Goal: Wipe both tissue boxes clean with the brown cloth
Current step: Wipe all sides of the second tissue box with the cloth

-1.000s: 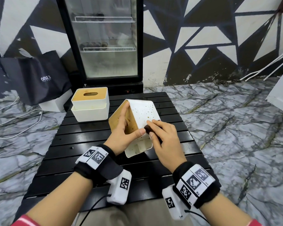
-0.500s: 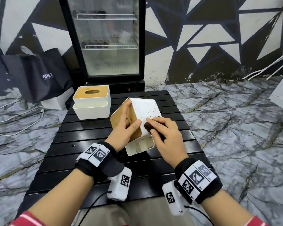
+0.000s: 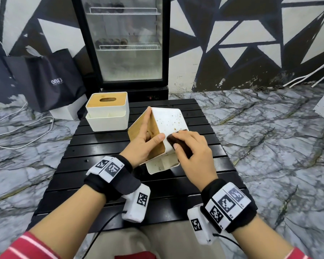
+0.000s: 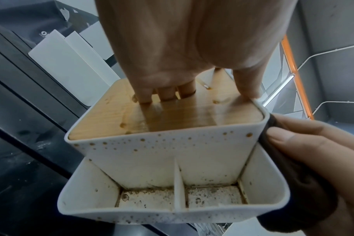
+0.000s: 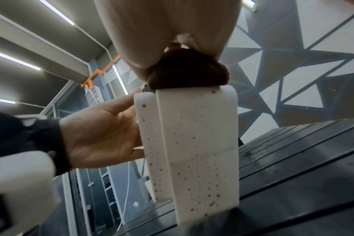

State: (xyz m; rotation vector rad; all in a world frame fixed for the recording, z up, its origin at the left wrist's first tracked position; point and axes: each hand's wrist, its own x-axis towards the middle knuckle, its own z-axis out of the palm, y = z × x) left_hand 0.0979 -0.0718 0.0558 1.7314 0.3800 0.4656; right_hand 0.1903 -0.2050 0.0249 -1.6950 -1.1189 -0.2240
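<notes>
A white tissue box (image 3: 169,122) with a wooden lid and brown speckles is tipped on its side over the black slatted table (image 3: 101,174). My left hand (image 3: 145,142) grips it, fingers across the lid and thumb over the white edge; the left wrist view shows those fingers (image 4: 166,94) on the wood and the dirty bottom compartments (image 4: 176,196). My right hand (image 3: 190,146) holds the brown cloth (image 3: 176,143) against the speckled side, and the cloth (image 5: 188,70) shows bunched under the palm. A second tissue box (image 3: 107,113) stands upright at the table's far left.
A glass-door fridge (image 3: 124,43) stands behind the table. A black shopping bag (image 3: 51,79) and a white box sit on the marble floor to the left, with white cables (image 3: 22,131) trailing nearby. White pipes lean at the far right.
My right hand has slid the cloth up and rightward along the speckled side of the box. The left hand keeps the same grip, and the box stays tilted.
</notes>
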